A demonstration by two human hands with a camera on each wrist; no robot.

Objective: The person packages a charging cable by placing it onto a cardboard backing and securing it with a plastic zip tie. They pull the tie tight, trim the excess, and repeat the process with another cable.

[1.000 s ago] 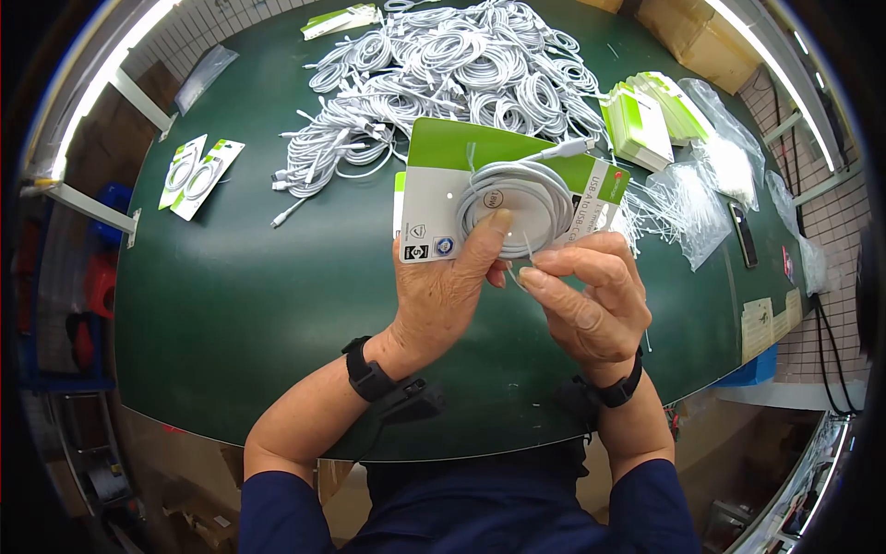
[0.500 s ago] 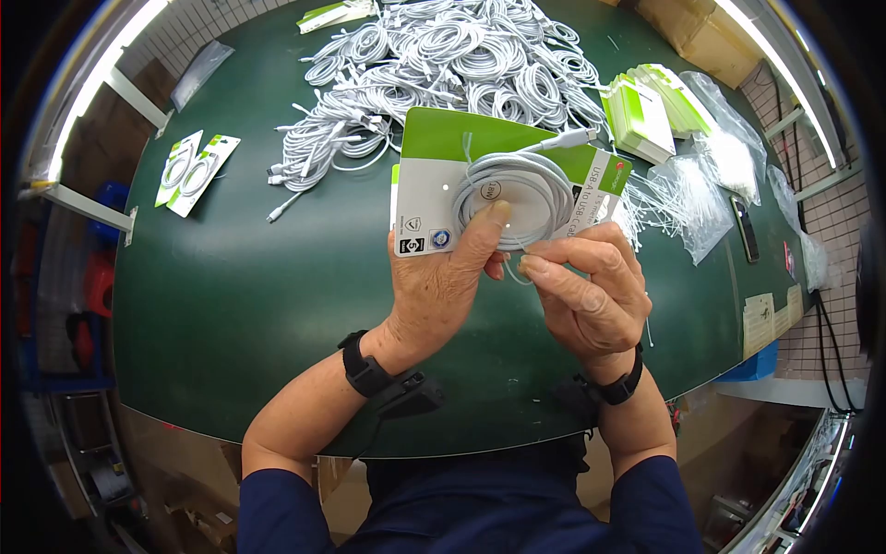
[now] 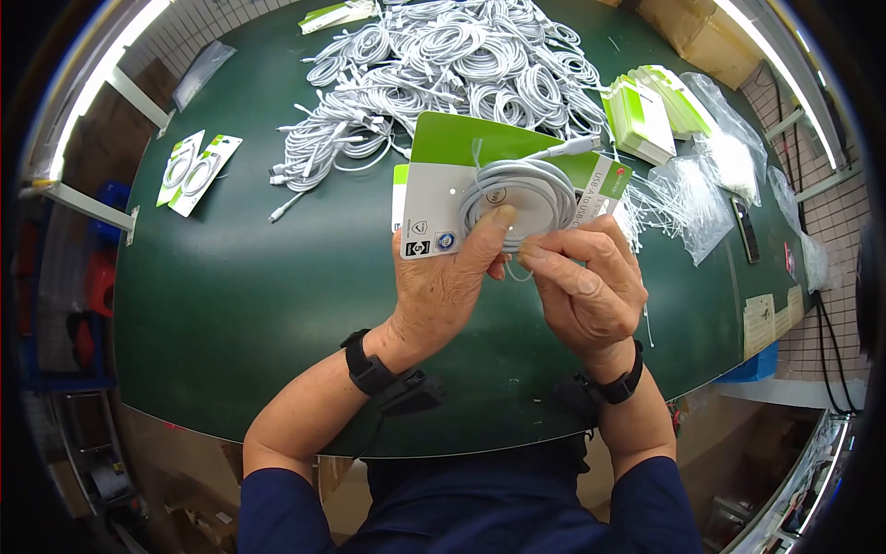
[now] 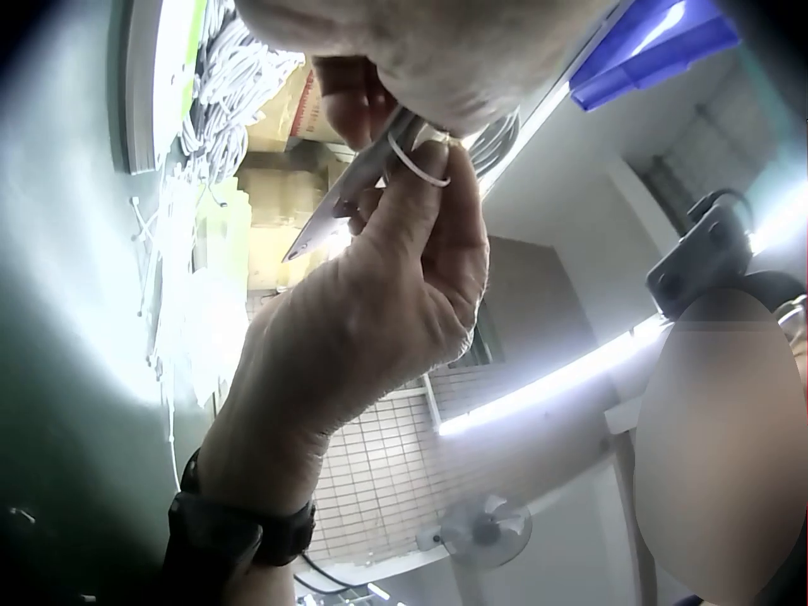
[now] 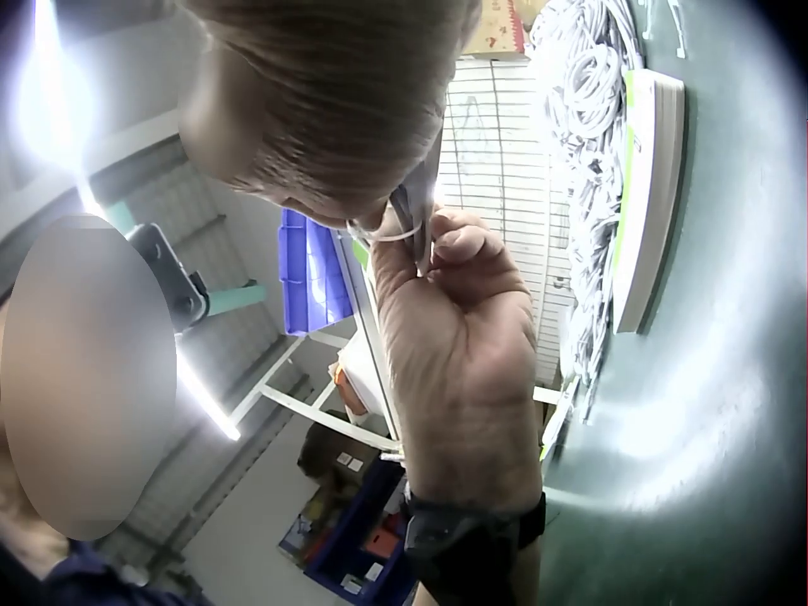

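Note:
My left hand (image 3: 441, 294) holds a green and white printed card (image 3: 432, 189) with a coiled light-grey USB cable (image 3: 544, 177) on its front. The thumb presses across the coil; the other fingers are mostly hidden behind the card. A thin white tie (image 3: 517, 273) loops down below the coil and shows as an arc in the left wrist view. Thumb and forefinger of my right hand (image 3: 595, 291) pinch the tie at the coil's lower edge. One white end of another tie (image 3: 476, 150) stands up above the coil.
A large heap of coiled cables (image 3: 452, 55) covers the table's far side. Two carded cables (image 3: 196, 174) lie at left. Stacked cards (image 3: 641, 120), bags of white ties (image 3: 697, 212) and a phone (image 3: 745, 231) are at right. Another card stack (image 5: 650, 202) lies under the hands.
My right fingertips have moved up and slightly left, against the coil's lower edge. The tie ends that stood apart are now gathered in the pinch. My left hand keeps its hold.

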